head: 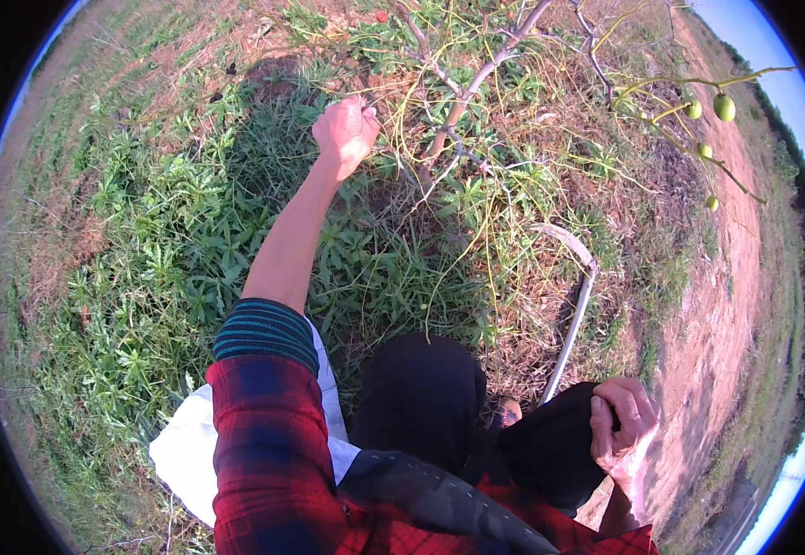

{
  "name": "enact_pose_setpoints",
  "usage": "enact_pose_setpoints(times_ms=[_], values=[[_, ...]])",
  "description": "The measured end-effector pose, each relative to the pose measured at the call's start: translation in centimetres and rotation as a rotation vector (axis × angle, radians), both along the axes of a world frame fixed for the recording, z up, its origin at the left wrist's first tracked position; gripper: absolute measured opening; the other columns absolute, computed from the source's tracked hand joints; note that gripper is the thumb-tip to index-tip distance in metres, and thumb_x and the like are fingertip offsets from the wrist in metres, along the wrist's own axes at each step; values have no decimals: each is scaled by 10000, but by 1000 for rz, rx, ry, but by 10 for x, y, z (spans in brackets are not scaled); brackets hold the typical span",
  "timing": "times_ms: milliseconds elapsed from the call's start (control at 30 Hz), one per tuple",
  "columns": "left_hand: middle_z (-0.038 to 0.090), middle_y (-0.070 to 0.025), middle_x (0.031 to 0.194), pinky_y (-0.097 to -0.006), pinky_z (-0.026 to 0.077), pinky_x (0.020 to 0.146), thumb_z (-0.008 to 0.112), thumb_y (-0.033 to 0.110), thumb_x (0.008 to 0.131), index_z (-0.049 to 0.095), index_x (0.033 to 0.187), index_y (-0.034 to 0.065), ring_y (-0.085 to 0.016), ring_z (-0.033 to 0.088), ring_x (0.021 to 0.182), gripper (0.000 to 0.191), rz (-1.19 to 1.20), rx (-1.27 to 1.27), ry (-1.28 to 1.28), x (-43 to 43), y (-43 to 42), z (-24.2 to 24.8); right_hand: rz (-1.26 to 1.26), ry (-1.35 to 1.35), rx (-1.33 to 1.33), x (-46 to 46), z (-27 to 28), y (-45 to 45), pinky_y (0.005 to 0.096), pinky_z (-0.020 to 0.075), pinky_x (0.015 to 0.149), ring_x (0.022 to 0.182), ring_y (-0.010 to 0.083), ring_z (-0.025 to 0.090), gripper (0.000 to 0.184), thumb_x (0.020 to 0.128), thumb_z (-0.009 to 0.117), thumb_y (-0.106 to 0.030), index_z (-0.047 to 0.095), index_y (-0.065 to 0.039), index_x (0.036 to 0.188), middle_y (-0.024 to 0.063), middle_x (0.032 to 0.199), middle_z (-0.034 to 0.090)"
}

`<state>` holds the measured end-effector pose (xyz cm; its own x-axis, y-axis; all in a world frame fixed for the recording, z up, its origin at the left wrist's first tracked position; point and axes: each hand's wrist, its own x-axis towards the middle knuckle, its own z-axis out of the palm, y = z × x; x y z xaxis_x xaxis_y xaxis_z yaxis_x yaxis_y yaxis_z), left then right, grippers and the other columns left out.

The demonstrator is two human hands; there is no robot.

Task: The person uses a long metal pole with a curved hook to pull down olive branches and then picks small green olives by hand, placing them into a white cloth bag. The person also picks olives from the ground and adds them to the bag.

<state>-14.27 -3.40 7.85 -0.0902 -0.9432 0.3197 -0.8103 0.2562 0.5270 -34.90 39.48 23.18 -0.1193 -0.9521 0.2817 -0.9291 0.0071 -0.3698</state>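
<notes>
My left hand (347, 130) is stretched forward in a fist beside the thin yellow-green twigs (413, 114) of a small tree. Whether a twig or something small is inside the fist is hidden. The tree's grey-brown stem (454, 114) rises just to the right of that hand. By my right knee (555, 433), my right hand (626, 427) has bent fingers, with the thumb apart from them and nothing visible between. A sickle (576, 312) with a curved blade and a long pale handle lies on the ground, its lower end hidden behind that knee.
Green round fruits (724, 107) hang from a branch at the upper right. Leafy weeds (166, 257) cover the ground on the left. A white cloth or sack (184, 454) lies by my left side. On the right runs a bare dirt path (729, 298).
</notes>
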Motion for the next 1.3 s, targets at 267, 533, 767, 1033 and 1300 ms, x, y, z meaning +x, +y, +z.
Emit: enact_pose_setpoints(times_ms=[267,533,767,1033,1300], values=[[636,-80,699,-346,460,563,585,216,839,616,839,27,-238,596,605,191,-117,94,449,32,29,27,93,-55,-28,6,-8,-19,357,472,559,632,297,604,130,725,626,34,597,-28,835,130,774,604],[514,-20,698,-212,280,382,506,197,897,568,896,72,-107,432,528,140,-235,649,1695,62,8,76,103,-13,4,9,-4,-24,357,478,568,635,285,600,157,678,659,20,600,-41,811,107,751,606],[471,5,647,-203,223,344,498,116,920,571,1044,16,-51,314,427,176,-367,468,1106,15,-38,115,44,-17,9,11,3,-19,372,480,583,646,298,600,149,672,666,6,602,-36,801,110,751,610],[541,-7,654,-210,303,394,558,112,883,577,968,27,-75,428,477,122,-402,374,892,-7,-68,121,-1,24,14,12,12,-11,373,471,576,640,296,592,119,689,660,-11,602,-41,788,107,754,611],[524,-8,661,-226,328,421,546,100,893,529,950,37,-91,430,493,87,-378,461,958,2,-60,130,-4,9,12,13,11,-9,375,474,581,642,298,596,116,696,665,-17,603,-41,791,106,759,611]])
